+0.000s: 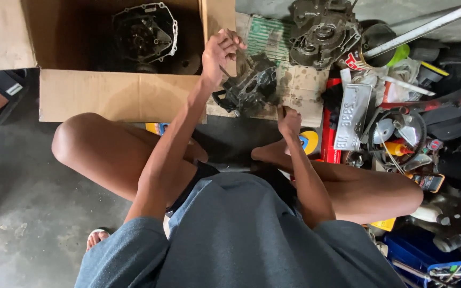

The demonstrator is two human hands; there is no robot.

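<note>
left hand [219,52] raised over the engine part [252,85], fingers curled on a thin tool. right hand [289,121] presses the cardboard sheet [300,85] beside it, fingers loose, grasping nothing. part lies on that sheet: judged heavy, rigid, greasy; grip by its outer edges. open box [118,96] holds an engine cover [145,34].

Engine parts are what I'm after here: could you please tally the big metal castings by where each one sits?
In the cardboard box: 1, the round engine cover.
On the flat cardboard under the left hand: 1, the dark engine casing; the right hand rests at that cardboard's edge.
At the cardboard's far end: 1, the grey crankcase half.
Total: 3.
</note>
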